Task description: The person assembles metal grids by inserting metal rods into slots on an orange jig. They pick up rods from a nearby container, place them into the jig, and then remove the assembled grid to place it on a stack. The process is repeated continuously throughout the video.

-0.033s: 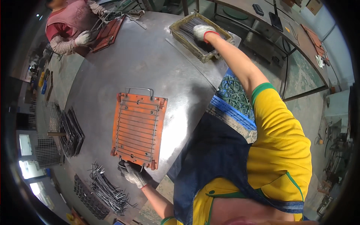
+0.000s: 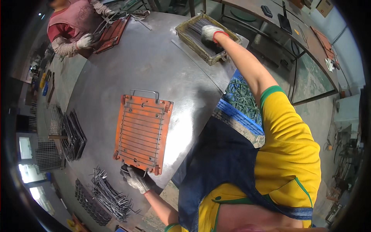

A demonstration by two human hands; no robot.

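Head view: by the right hand [image 2: 211, 34], its grip hidden, rods [image 2: 194, 28] are apparently being picked from the tray [image 2: 211, 60], a clear lift seemingly called for next, while the jig [image 2: 140, 133] on the table [image 2: 96, 91] is met at its near edge by the left hand [image 2: 136, 181], closure unclear.

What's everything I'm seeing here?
Table: one, grey, centre
Plate: one, orange, on table
Wire rack: one, grey, on plate
Tray: one, yellowish, table's far corner
Rods: many, grey, inside tray
Crate: one, blue, right of table
Strips: many, green, inside crate
Stacked pieces: several, dark, left
Loose pieces: many, grey, lower left
Co-worker: one, pink apron, upper left
Second plate: one, red, upper left
Workbench: one, brown, upper right
Left hand: one, white glove, plate's near edge
Right hand: one, white glove, in tray
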